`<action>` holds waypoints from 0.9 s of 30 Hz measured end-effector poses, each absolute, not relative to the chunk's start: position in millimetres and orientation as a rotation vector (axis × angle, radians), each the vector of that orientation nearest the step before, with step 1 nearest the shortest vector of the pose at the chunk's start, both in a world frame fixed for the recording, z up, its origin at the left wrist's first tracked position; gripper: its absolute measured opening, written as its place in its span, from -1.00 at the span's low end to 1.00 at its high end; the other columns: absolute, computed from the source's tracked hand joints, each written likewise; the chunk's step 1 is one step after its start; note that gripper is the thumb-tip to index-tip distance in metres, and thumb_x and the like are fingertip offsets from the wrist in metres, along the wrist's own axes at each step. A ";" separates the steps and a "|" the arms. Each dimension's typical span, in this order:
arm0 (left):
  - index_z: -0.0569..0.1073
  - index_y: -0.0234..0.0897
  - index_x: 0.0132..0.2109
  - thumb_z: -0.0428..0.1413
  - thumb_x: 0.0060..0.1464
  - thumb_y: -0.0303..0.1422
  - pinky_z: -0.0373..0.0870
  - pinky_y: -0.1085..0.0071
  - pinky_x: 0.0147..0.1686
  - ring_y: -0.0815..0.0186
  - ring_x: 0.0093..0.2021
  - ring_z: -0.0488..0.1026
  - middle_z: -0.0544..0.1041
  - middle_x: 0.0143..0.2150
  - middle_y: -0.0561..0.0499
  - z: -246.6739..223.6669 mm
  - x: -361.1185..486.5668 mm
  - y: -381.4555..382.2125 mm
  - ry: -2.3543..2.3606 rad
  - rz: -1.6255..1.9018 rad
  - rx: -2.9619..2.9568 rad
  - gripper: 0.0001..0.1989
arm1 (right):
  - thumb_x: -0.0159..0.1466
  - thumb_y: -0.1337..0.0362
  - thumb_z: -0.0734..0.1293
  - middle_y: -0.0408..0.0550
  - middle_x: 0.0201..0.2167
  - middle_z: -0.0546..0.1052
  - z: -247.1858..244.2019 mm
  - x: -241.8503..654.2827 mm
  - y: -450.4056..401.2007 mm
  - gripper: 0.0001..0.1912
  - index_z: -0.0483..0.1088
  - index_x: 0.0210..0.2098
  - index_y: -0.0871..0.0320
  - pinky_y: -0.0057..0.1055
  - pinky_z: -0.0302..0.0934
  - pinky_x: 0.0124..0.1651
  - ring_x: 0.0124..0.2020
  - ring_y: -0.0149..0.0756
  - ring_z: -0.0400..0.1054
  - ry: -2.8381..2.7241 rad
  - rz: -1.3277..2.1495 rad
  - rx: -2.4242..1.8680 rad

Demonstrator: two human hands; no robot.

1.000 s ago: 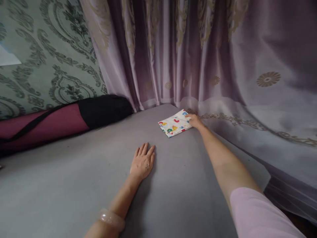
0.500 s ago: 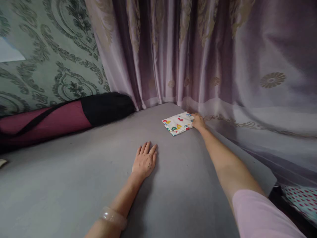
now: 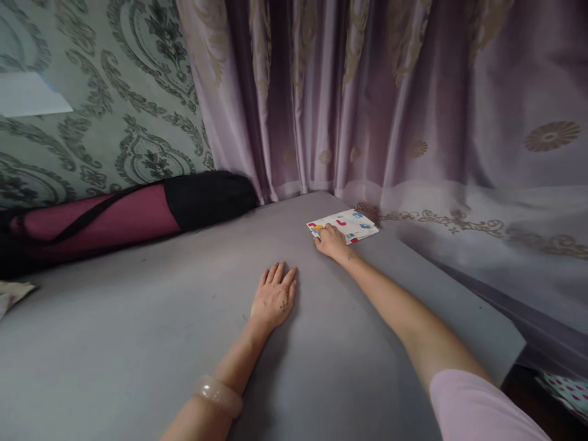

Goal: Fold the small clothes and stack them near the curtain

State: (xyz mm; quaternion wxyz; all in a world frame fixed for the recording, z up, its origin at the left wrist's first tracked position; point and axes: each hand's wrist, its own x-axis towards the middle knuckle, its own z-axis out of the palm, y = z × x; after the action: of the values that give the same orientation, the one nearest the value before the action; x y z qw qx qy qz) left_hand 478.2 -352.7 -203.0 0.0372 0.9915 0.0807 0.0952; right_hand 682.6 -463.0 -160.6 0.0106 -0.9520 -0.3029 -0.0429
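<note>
A folded white cloth (image 3: 342, 220) with red, yellow and blue prints lies flat near the far corner of the grey surface. My right hand (image 3: 331, 241) is at its near left edge, with bent fingers over the top and the thumb low at the edge; part of the cloth is hidden beneath the hand. Palm down, my left hand (image 3: 274, 295) rests on the grey surface nearer to me, its fingers stretched out and holding nothing. A pale bangle (image 3: 218, 395) circles the left wrist.
A long maroon and black bag (image 3: 138, 211) lies along the patterned wall. Purple curtains (image 3: 316, 104) hang behind the grey surface (image 3: 138, 343). At the left edge sits a pale folded item (image 3: 13, 294). Red-dotted fabric (image 3: 567, 392) shows below the surface's right edge.
My right hand has moved from the cloth's right edge to its near left edge. The left hand stays flat in place. The view has turned slightly left.
</note>
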 end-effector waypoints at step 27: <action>0.24 -0.12 0.30 -0.23 0.34 -0.23 0.09 0.05 0.28 0.09 0.36 0.10 0.21 0.35 -0.14 -202.1 477.6 -353.0 0.232 0.298 3.019 -0.54 | 0.40 -0.02 -0.13 0.08 0.41 -0.05 -181.4 718.0 -460.8 -0.37 0.03 0.35 0.09 0.19 -0.34 0.29 0.39 0.10 -0.27 -0.636 -0.007 -2.913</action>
State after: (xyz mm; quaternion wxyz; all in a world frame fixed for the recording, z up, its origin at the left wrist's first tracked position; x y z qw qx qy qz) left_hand 477.6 -353.0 -202.1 0.0494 0.9911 0.0762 0.0979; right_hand 718.0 -460.8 -181.4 0.0798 -0.9739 -0.2126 -0.0024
